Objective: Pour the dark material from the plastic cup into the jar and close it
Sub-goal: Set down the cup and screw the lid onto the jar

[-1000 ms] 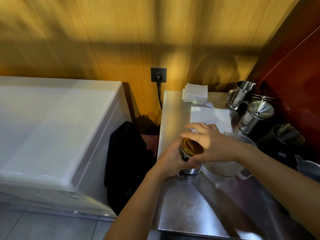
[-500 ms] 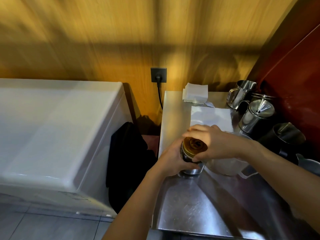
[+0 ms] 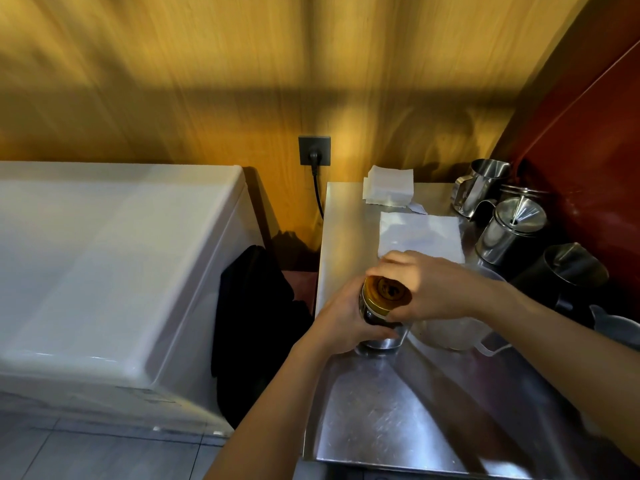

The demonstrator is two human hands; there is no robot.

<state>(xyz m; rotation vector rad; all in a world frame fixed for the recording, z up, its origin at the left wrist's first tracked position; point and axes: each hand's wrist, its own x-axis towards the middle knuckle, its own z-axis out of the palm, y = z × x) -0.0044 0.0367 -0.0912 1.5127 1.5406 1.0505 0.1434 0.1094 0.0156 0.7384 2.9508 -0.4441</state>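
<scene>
Now, versus a second ago, right hand (image 3: 429, 289) has rotated over the gold lid (image 3: 384, 295), fingers clamped on it, while left hand (image 3: 341, 323) wraps the one jar (image 3: 379, 322) standing on the worktop (image 3: 381, 427), one plastic cup (image 3: 450, 334) just right, two napkin piles behind.

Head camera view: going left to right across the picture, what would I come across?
White chest appliance → black cloth → wall socket → left hand → jar with gold lid → right hand → lidded steel pot → black mug.
</scene>
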